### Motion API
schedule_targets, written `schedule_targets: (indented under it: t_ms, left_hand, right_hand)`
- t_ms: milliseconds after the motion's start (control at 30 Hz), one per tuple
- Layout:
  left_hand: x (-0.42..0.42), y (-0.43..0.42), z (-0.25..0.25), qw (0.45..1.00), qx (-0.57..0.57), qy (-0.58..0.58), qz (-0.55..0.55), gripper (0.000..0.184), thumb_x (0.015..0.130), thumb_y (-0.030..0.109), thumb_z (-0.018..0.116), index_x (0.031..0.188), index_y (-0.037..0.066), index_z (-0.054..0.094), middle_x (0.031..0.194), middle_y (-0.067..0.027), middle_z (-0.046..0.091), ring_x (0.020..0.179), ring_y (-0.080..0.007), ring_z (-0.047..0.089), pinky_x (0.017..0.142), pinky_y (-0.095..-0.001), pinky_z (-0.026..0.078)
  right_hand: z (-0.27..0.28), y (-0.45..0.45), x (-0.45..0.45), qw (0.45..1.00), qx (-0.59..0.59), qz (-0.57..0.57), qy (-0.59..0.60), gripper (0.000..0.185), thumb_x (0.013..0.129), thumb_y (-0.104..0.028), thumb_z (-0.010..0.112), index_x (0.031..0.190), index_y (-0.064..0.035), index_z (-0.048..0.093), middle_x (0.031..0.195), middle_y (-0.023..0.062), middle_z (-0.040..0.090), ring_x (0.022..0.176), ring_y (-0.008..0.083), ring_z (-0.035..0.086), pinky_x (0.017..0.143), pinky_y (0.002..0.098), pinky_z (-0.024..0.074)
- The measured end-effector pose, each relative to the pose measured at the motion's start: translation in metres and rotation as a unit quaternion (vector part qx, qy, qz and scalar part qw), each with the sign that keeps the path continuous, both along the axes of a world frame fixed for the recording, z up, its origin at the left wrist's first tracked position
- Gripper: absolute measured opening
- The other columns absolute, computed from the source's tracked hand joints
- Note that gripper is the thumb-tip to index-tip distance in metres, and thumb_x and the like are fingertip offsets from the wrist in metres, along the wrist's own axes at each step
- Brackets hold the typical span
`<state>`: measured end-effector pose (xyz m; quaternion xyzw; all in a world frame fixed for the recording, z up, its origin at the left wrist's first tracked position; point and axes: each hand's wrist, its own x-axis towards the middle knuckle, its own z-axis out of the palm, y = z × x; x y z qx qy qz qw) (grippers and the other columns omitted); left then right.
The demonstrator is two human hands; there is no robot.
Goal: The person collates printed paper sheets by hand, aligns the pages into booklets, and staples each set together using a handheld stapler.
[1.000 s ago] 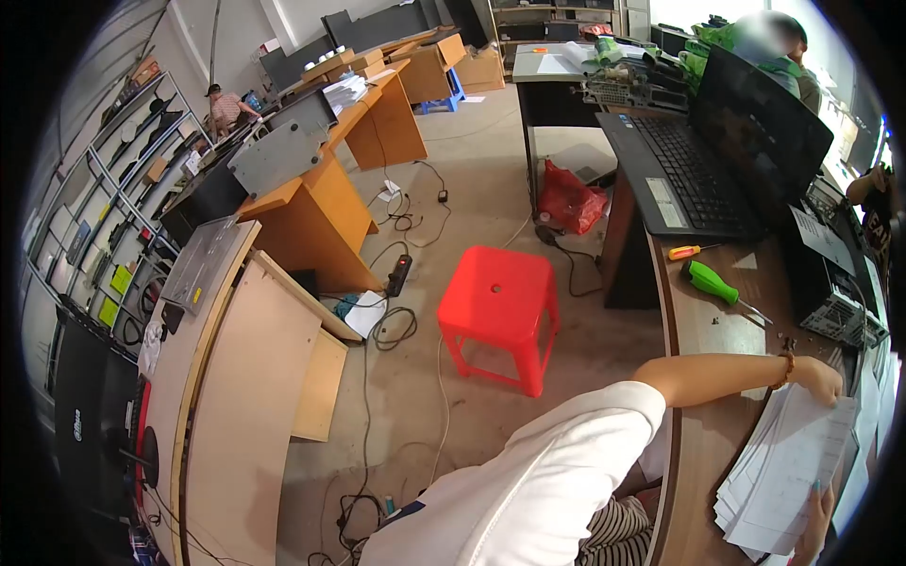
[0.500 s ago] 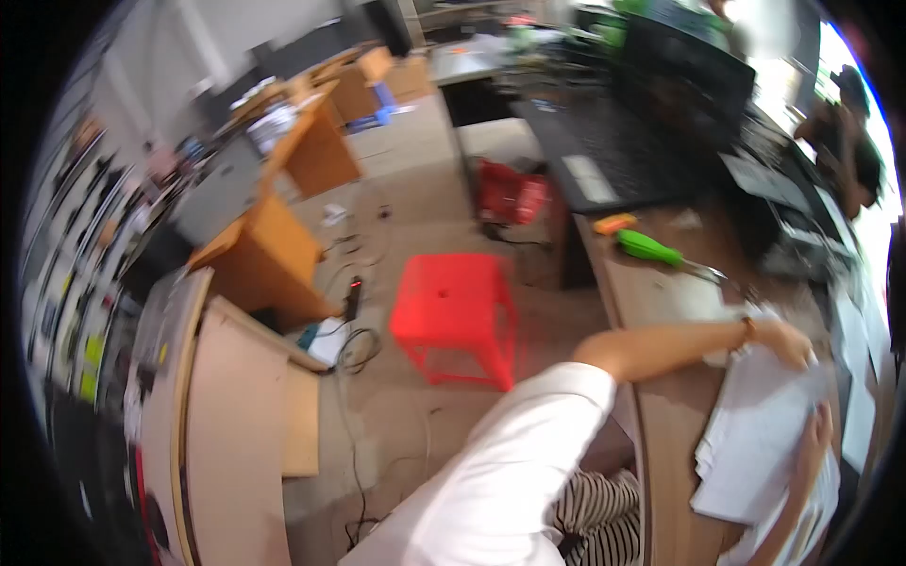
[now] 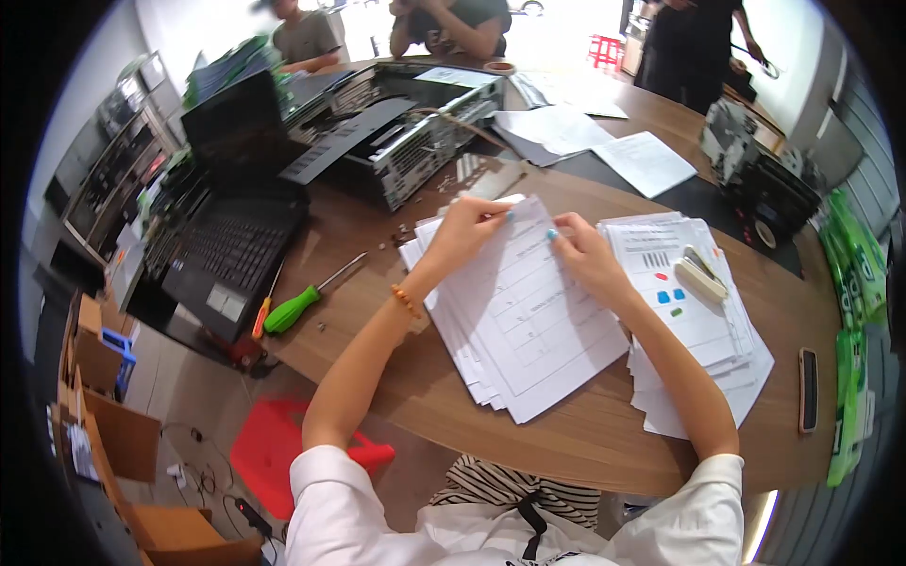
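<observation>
In the head view, apparently at the step of gripping and adjusting papers (image 3: 538, 325), found tilted on the desk (image 3: 590, 436) around the middle of the frame, just right of centre. Not lying as one even block: fanned along the left and lower edges.

Pinching the top edge of the papers with the left hand (image 3: 462, 234), thumb and forefinger drawn together near the upper middle of the frame. Touching the upper right edge with the right hand (image 3: 593, 264), fingers curled, a blue nail turned up; cannot tell whether clenched on a sheet or merely resting there.

To judge from this, would call next for a light, matched hold at both edges, to avoid creasing or further fanning, and for care on the right, near the second pile (image 3: 646, 243) and the stapler (image 3: 700, 280) on top.

Reaching up from the lower left with the left arm, back of the hand uppermost, bracelet (image 3: 406, 301) at the wrist. Reaching from the lower right with the right arm, slanting up and left across part of the second pile. Converging at the top of the papers, near each other yet apart.
</observation>
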<state>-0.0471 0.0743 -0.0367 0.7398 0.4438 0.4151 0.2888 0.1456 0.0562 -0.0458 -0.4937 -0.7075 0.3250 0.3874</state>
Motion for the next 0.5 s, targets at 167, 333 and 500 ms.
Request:
schedule_targets:
  t_ms: [167, 333, 500]
  left_hand:
    - [0.004, -0.005, -0.001, 0.996, 0.04, 0.068, 0.047, 0.024, 0.078, 0.005, 0.052, 0.101, 0.0, 0.058, 0.064, -0.0135, 0.056, 0.057, -0.01, 0.047, 0.052, -0.0274, 0.038]
    - [0.001, 0.001, -0.009, 0.999, 0.012, 0.04, 0.031, 0.024, 0.078, 0.005, 0.051, 0.1, 0.0, 0.059, 0.07, -0.0171, 0.058, 0.059, -0.0109, 0.049, 0.054, -0.0271, 0.038]
    - [-0.003, 0.007, -0.014, 0.999, -0.009, 0.029, 0.012, 0.025, 0.08, 0.005, 0.054, 0.102, -0.006, 0.057, 0.071, 0.0008, 0.058, 0.062, -0.0035, 0.044, 0.052, -0.0194, 0.036]
  right_hand:
    - [-0.001, -0.003, 0.001, 0.999, 0.028, 0.02, -0.02, 0.029, 0.083, -0.011, 0.044, 0.111, -0.0028, 0.048, 0.069, 0.0165, 0.057, 0.064, 0.0239, 0.054, 0.061, 0.0339, 0.0412]
    - [0.003, -0.007, 0.0, 0.998, 0.04, 0.034, -0.019, 0.033, 0.083, -0.008, 0.043, 0.116, -0.0056, 0.044, 0.056, 0.009, 0.053, 0.05, 0.0137, 0.05, 0.05, 0.0287, 0.0387]
    - [0.015, -0.01, 0.012, 0.995, 0.006, 0.056, -0.08, 0.034, 0.085, -0.019, 0.047, 0.115, -0.0029, 0.044, 0.081, 0.0167, 0.058, 0.077, 0.0266, 0.057, 0.071, 0.0359, 0.0433]
